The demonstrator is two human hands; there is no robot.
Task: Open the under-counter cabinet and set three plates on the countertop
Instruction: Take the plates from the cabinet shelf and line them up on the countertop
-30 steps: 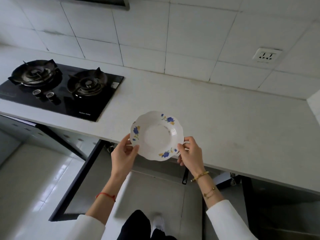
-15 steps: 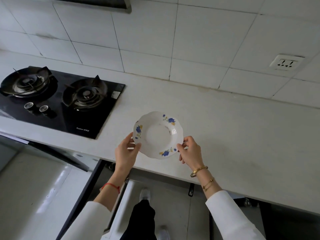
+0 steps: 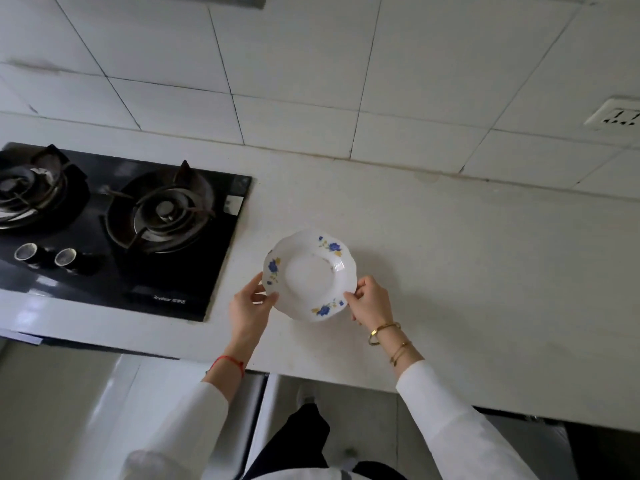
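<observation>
A white plate with blue flowers and a scalloped rim [image 3: 310, 275] is held low over the white countertop [image 3: 467, 271], just right of the hob. My left hand [image 3: 250, 308] grips its left edge and my right hand [image 3: 370, 301] grips its lower right edge. A faint shadow lies under the plate; whether it touches the countertop I cannot tell. The under-counter cabinet is mostly hidden below the counter edge; a dark opening [image 3: 602, 448] shows at the lower right.
A black gas hob [image 3: 114, 230] with two burners and two knobs sits at the left. White tiled wall behind, with a socket [image 3: 618, 116] at the far right. The floor and my legs show below the counter edge.
Both hands carried the plate up from in front of the open cabinet and forward over the countertop. The view has risen, so the cabinet has dropped mostly out of sight.
</observation>
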